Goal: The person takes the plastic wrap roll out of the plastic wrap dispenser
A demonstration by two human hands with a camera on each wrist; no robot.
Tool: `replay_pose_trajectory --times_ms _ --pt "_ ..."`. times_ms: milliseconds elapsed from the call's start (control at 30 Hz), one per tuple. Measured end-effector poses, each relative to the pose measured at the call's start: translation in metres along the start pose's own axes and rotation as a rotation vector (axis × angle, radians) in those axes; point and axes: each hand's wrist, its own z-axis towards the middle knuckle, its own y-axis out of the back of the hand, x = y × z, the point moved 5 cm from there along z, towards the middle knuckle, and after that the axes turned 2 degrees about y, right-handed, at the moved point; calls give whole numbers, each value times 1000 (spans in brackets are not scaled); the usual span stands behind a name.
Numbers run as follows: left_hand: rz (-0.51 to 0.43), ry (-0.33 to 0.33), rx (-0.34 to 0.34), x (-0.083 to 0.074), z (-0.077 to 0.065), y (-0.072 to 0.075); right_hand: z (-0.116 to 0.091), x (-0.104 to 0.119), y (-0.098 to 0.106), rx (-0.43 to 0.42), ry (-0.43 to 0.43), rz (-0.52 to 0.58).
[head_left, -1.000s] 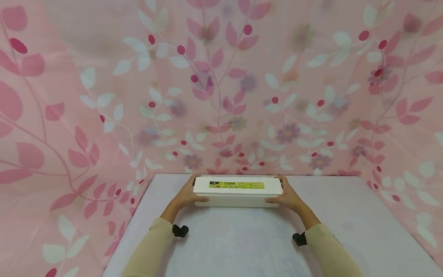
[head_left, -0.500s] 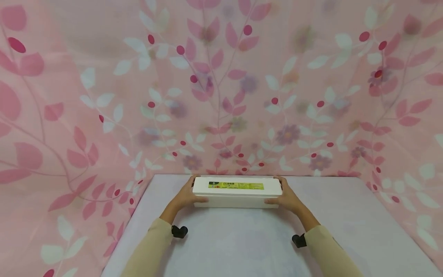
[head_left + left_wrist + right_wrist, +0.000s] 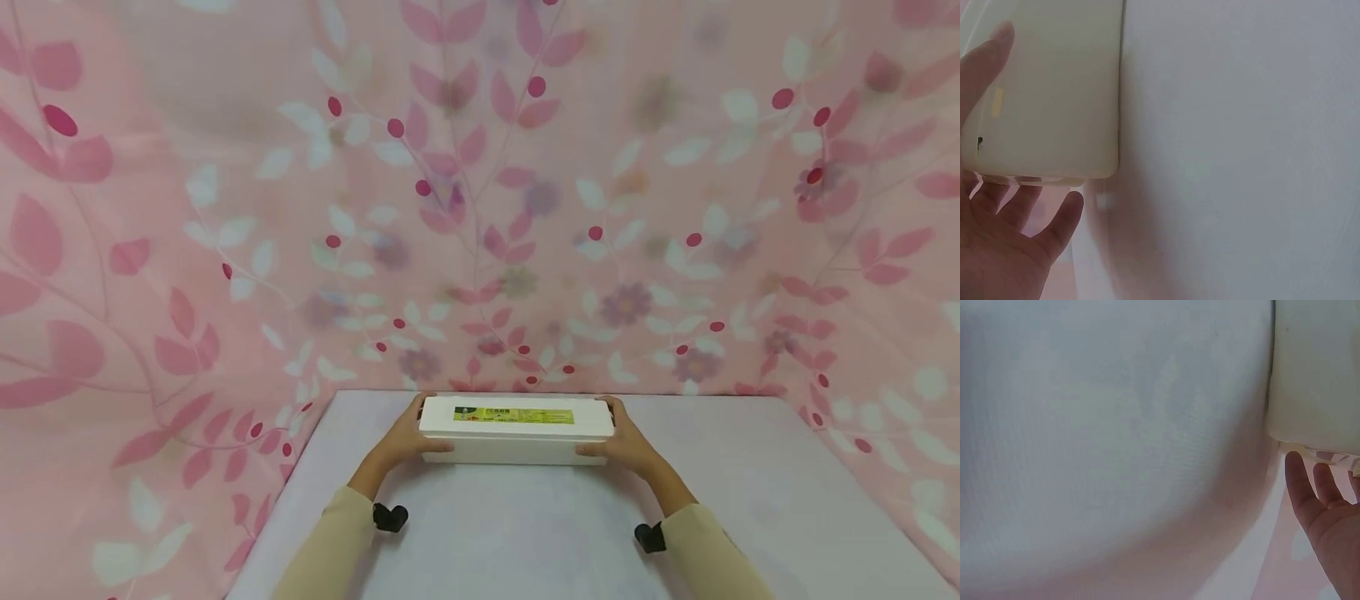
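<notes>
A long white lidded box [image 3: 517, 451] stands near the table's back edge, its lid bearing a yellow-green printed label [image 3: 534, 416]. My left hand [image 3: 401, 439] grips its left end, thumb along the front face and fingers round the end. At the opposite end my right hand [image 3: 632, 443] holds it the same way. In the left wrist view the box's smooth off-white side [image 3: 1054, 106] fills the upper left, with the thumb [image 3: 991, 53] on it. The right wrist view shows several fingertips at the box's end; the right thumb is hidden there.
A pale cloth covers the table [image 3: 517, 533]. Pink curtains [image 3: 480, 208] with leaf and flower prints rise behind and at both sides. Black wrist mounts [image 3: 390, 517] jut inward at the beige sleeves [image 3: 326, 546].
The head view has tilted slightly up, so the box, hands and table sit lower in the picture. Both hands keep their grip on the box, which stays in place on the table.
</notes>
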Motion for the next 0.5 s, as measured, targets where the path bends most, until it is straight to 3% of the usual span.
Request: replay_pose_trajectory --times_ms 400,500 --pt "26 4 11 -3 -1 3 2 2 -1 11 -3 -2" --pt "19 -23 14 -5 0 5 4 4 0 10 -6 4"
